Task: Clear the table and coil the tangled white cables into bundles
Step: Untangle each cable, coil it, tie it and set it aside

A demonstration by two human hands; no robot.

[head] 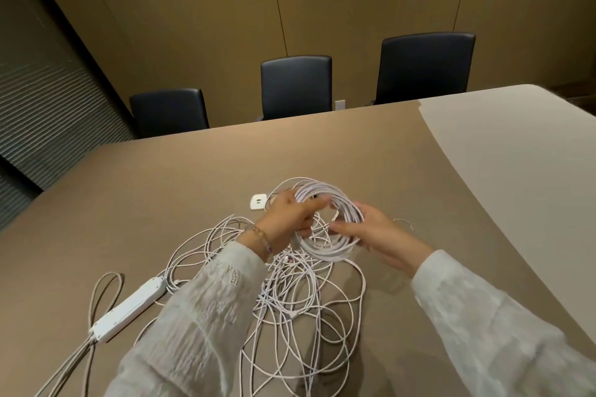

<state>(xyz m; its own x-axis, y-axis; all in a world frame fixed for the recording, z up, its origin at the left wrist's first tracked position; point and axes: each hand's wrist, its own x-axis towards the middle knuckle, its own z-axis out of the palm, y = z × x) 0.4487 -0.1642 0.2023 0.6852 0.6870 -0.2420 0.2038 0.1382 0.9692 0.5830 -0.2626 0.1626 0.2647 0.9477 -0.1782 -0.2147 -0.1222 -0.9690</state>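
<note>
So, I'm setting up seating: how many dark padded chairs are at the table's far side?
3: left dark padded chair, middle one, right one, all behind the tan table. More may sit outside view.

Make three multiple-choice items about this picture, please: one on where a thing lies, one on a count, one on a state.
1. Where does the white power strip lie on the table?
A. to the left of the tangled cables
B. on a chair
C. at the far right edge

2. How many dark chairs stand behind the table?
A. one
B. three
C. five

3. In what state is the cable coil?
A. lying untouched on the table
B. hanging from a chair
C. held by both hands

Key:
1 A, the strip lies left of the loose cable tangle.
2 B, three chair backs show past the far edge.
3 C, the left hand grips one side and the right hand is at the other.
</note>
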